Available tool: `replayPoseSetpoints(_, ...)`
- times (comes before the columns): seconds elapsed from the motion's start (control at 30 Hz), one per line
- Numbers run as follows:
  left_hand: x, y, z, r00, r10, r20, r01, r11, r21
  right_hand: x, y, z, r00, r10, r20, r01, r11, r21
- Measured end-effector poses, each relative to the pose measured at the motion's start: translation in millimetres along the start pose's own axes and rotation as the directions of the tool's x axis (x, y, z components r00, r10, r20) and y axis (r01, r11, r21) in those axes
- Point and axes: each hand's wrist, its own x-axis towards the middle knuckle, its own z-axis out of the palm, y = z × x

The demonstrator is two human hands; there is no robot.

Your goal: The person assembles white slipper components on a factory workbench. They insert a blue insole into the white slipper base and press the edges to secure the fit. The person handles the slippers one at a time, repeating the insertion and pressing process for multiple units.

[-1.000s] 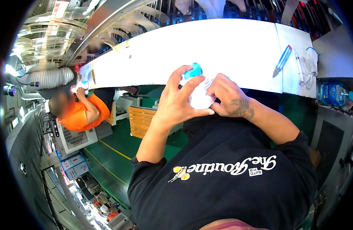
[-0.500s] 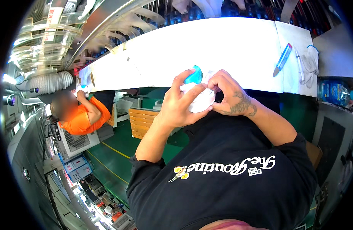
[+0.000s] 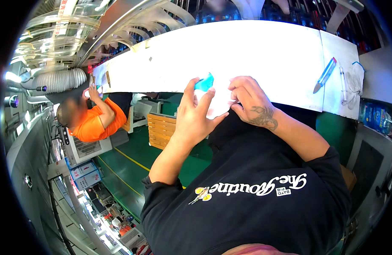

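Over the near edge of the white table, my left hand (image 3: 197, 111) grips a soft white piece (image 3: 218, 98), its thumb and fingers curved around it. A bright blue part (image 3: 205, 83) shows at the top of that bundle, by my left fingertips. Whether blue and white are one thing, I cannot tell; glare washes out the detail. On the other side, my right hand (image 3: 252, 101) is closed with bent fingers at the white piece's right edge, pinching it.
A long white table (image 3: 264, 55) spans the front. At its right end lie a blue-and-red knife (image 3: 325, 75), a thin white stick (image 3: 343, 83) and a white glove (image 3: 353, 87). To the left sits a co-worker in orange (image 3: 100, 123). A slatted wooden stool (image 3: 162, 131) stands beneath.
My right hand has moved slightly apart from the left, and the white piece is spread flatter between them. The blue part has shifted left. The co-worker's hands have risen.
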Motion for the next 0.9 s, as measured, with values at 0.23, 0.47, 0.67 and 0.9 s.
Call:
replayPoseSetpoints(0.23,0,-11,7,0.985,0.129,-0.110,-0.133,0.991,-0.030,0,11,-13,0.975,0.201,0.096,-0.211,0.972,0.103)
replayPoseSetpoints(0.47,6,-19,6,0.983,0.154,-0.101,-0.161,0.985,-0.064,3,39,-33,0.808,0.396,0.436,-0.454,0.890,0.034)
replayPoseSetpoints(0.67,0,-14,15,0.975,0.162,-0.152,-0.169,0.985,-0.032,12,39,-35,0.782,0.441,0.441,-0.510,0.859,0.044)
replayPoseSetpoints(0.9,-3,-18,13,0.975,0.155,-0.157,-0.166,0.984,-0.063,5,44,-22,0.765,0.465,0.446,-0.572,0.808,0.139)
